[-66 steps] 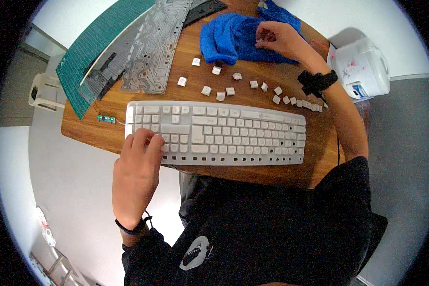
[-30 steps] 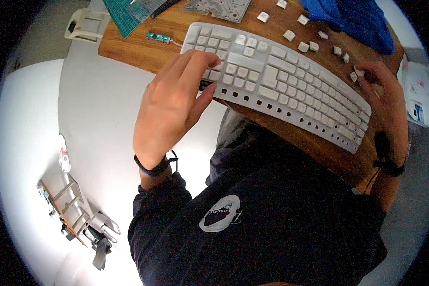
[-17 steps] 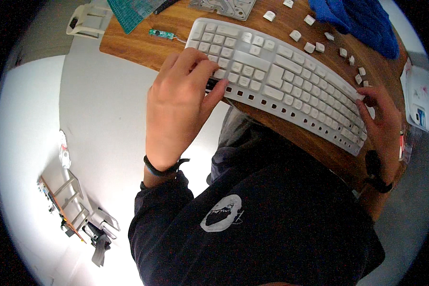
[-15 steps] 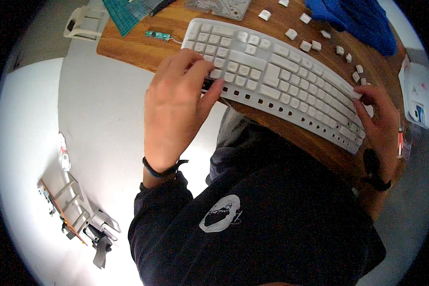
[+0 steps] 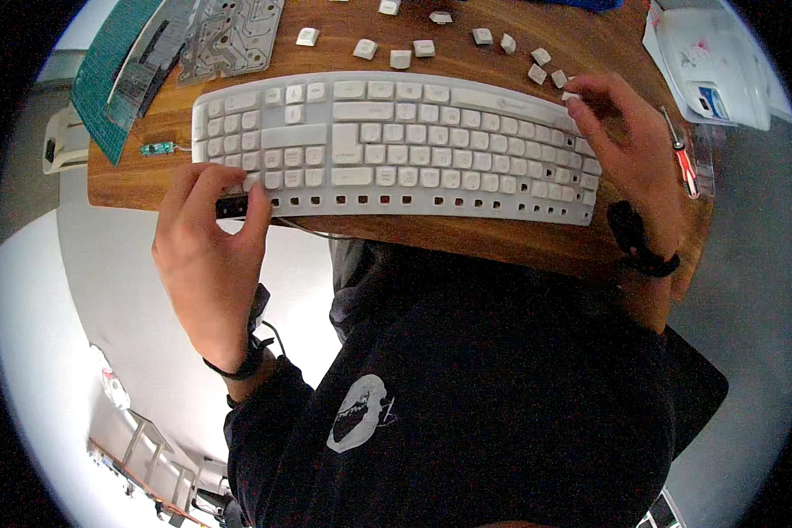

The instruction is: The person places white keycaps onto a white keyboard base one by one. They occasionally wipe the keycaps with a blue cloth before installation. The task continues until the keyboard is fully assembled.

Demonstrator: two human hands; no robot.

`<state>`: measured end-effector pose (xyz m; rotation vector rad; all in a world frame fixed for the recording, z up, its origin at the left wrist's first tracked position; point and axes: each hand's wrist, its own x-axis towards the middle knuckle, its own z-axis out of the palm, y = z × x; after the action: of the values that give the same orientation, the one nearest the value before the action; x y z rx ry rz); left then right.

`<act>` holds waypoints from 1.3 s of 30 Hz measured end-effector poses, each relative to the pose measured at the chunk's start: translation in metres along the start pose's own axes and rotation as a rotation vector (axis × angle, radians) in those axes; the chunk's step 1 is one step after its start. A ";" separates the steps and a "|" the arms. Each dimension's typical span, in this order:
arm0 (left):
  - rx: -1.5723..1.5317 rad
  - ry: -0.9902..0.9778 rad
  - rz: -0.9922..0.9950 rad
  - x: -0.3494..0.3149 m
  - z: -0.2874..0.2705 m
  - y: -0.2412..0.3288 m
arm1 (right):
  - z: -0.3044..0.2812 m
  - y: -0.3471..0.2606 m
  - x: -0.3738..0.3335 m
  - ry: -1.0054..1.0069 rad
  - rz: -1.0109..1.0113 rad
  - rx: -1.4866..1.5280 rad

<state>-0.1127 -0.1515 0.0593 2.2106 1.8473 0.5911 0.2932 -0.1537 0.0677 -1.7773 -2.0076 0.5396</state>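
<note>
A white keyboard (image 5: 343, 132) lies across the table in front of me, its row of bare dark key sockets along the near side. At its near-left corner, my left hand (image 5: 207, 238) is curled, thumb and index finger pinching around a white keycap (image 5: 252, 179) beside a black strip (image 5: 231, 207). Past the keyboard's far-right edge, my right hand (image 5: 620, 132) pinches a small white keycap (image 5: 569, 97), mostly covered by the fingertips. A few more sockets among the keys at the right end show dark.
Several loose keycaps (image 5: 423, 48) are scattered beyond the keyboard. A perforated grey plate (image 5: 238, 40) and a green cutting mat (image 5: 101, 114) lie at the far left, near a small green circuit board (image 5: 157, 149). On the right are a red-handled screwdriver (image 5: 685, 163) and a clear plastic bag (image 5: 713, 62).
My view has turned, so the keyboard now lies more level and further left in the picture. My right hand has shifted beyond the keyboard's far-right corner; the left stays at the near-left corner.
</note>
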 end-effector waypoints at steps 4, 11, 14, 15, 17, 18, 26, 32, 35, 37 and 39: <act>-0.006 -0.018 -0.033 0.001 0.003 0.008 | -0.001 0.011 -0.004 0.007 0.006 0.004; 0.064 -0.045 -0.038 0.003 0.011 0.019 | -0.017 0.043 0.013 0.015 -0.216 -0.040; 0.062 -0.028 -0.048 0.002 0.006 0.012 | -0.021 0.038 0.017 -0.049 -0.163 -0.056; 0.081 -0.033 -0.035 0.002 0.003 0.008 | -0.019 0.036 0.018 -0.052 -0.163 -0.049; 0.130 -0.044 -0.019 0.004 0.001 0.014 | -0.019 0.041 0.018 -0.063 -0.146 -0.027; 0.136 -0.045 -0.008 0.004 0.002 0.017 | -0.019 0.043 0.017 -0.067 -0.126 -0.017; 0.134 -0.062 -0.030 0.008 0.002 0.024 | -0.024 0.056 0.010 -0.076 -0.136 -0.070; 0.168 -0.107 -0.074 0.010 0.000 0.032 | -0.035 0.063 0.005 -0.097 -0.146 -0.066; 0.151 -0.078 -0.080 0.009 0.002 0.032 | -0.033 0.062 0.001 -0.085 -0.139 -0.030; 0.142 -0.099 -0.092 0.011 0.000 0.034 | -0.031 0.063 -0.002 -0.061 -0.156 -0.010; 0.133 -0.106 -0.086 0.013 0.000 0.033 | -0.031 0.068 -0.003 -0.054 -0.199 -0.048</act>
<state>-0.0812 -0.1460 0.0752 2.1826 1.9674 0.3371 0.3667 -0.1484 0.0574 -1.5808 -2.2215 0.4848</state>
